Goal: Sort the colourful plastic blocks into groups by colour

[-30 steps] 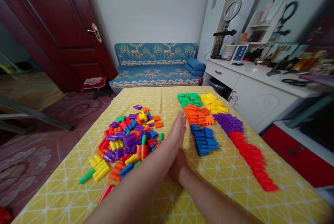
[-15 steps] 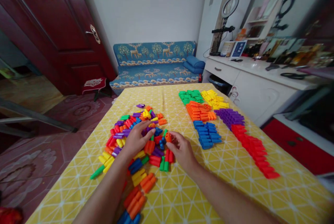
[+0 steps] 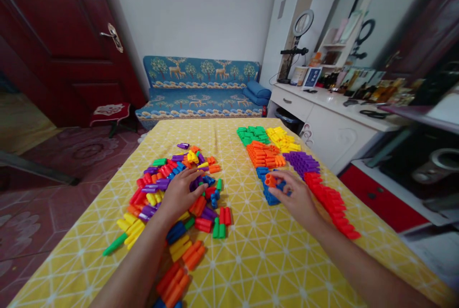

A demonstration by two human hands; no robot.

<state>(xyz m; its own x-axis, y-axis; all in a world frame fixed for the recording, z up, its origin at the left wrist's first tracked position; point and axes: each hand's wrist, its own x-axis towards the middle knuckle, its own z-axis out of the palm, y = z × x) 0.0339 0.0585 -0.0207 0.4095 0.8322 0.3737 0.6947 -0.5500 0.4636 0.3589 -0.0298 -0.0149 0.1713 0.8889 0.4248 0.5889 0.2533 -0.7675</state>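
My right hand point(image 3: 296, 198) pinches an orange tube-shaped building block point(image 3: 270, 180) between thumb and fingers. It hovers over the blue group of blocks point(image 3: 271, 196), just below the orange group point(image 3: 263, 156). Something blue shows behind the held block, and I cannot tell whether it is also in the hand. On the left, my left hand point(image 3: 182, 194) lies over a mixed pile of coloured blocks point(image 3: 150, 186), thumb and fingers apart. Its fingertips touch or nearly touch purple and blue pieces, and I see nothing held.
Green point(image 3: 253, 135), yellow point(image 3: 283, 139), purple point(image 3: 302, 162) and red point(image 3: 332, 205) block groups stand on the right of the yellow patterned tablecloth point(image 3: 247, 260). Beyond the table are a blue sofa point(image 3: 201, 93) and a white dresser point(image 3: 333, 112).
My right hand has carried the orange block from beside the mixed pile rightwards to above the blue group. My left hand stays at the pile. The view has shifted slightly right.
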